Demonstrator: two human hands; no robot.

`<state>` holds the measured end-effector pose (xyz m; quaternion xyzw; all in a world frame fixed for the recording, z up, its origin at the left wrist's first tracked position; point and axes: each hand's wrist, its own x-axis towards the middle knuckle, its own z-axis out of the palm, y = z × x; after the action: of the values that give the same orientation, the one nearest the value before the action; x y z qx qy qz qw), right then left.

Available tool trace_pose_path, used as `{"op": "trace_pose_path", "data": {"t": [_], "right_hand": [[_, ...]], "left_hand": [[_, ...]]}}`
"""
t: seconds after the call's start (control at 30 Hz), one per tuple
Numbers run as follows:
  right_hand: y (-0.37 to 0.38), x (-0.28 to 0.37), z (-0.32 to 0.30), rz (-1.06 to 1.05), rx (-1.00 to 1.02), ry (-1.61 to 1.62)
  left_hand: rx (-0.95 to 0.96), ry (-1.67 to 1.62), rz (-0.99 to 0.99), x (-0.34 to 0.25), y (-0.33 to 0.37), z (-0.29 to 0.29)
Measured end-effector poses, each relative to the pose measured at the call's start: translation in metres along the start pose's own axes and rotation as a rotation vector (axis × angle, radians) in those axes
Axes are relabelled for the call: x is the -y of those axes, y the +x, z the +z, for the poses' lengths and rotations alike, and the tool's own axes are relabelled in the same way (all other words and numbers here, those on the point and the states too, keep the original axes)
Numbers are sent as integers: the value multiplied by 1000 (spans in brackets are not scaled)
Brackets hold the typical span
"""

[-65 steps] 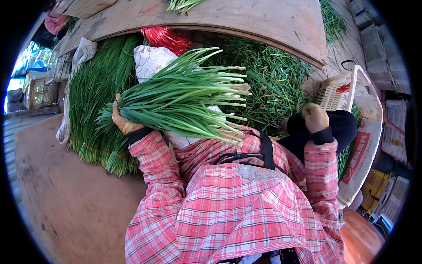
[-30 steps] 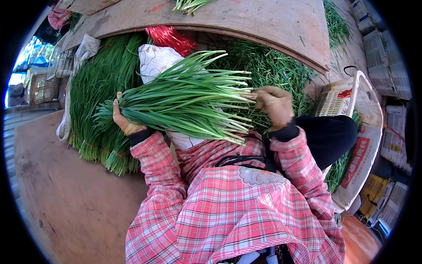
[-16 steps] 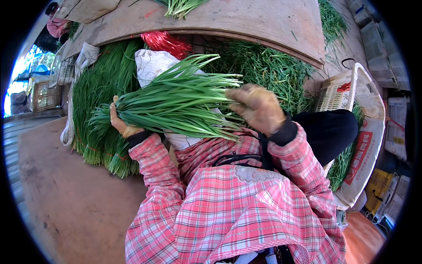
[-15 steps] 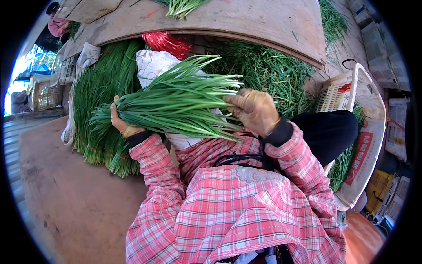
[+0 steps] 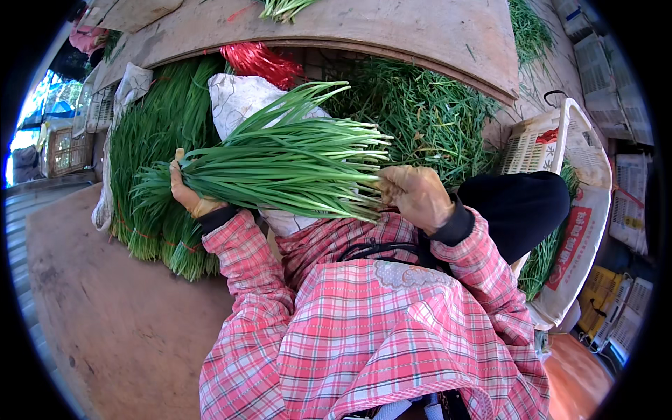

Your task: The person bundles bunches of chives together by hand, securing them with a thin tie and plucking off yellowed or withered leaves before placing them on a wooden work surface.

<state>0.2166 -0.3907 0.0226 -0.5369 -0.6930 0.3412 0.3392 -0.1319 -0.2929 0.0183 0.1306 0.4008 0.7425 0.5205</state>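
A loose, spread bunch of garlic chives [image 5: 294,164] lies crosswise before me, pale cut ends to the right, leaf tips to the left. My left hand [image 5: 190,192], gloved in tan, is wrapped round its leafy part from below, thumb up. At the cut ends, the closed fingers of my right hand [image 5: 418,196], also gloved, pinch at the lower stems. Beneath the bunch a white sack [image 5: 241,101] covers my lap area. Tied bundles of garlic chives [image 5: 157,147] stand packed together at my left.
A wooden board [image 5: 392,35] spans the far side, with red plastic strands [image 5: 259,63] hanging under its edge. Loose green leaves [image 5: 420,115] are heaped beyond my right hand. A white plastic basket [image 5: 535,143] stands at the right. Brown board [image 5: 126,315] lies at the near left.
My right hand has drawn slightly right and down from the stem ends. The bunch and my left hand have shifted a little left, and the cut ends are more fanned out.
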Motion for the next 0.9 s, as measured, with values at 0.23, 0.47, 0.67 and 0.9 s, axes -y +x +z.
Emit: {"op": "trace_pose_path", "data": {"t": [0.23,0.47,0.67,0.9], "right_hand": [[-11,9,-2,-92,-26,-474],[-16,1,-9,175,-307,312],[-3,-15,-54,-95,-387,-119],[-8,33,26,-433,27,-229]], "left_hand": [[15,28,-4,-4,8,-10],[0,29,-11,-2,2,3],[-52,-1,-33,-3,7,-5],[-16,31,-24,-4,13,-11]]}}
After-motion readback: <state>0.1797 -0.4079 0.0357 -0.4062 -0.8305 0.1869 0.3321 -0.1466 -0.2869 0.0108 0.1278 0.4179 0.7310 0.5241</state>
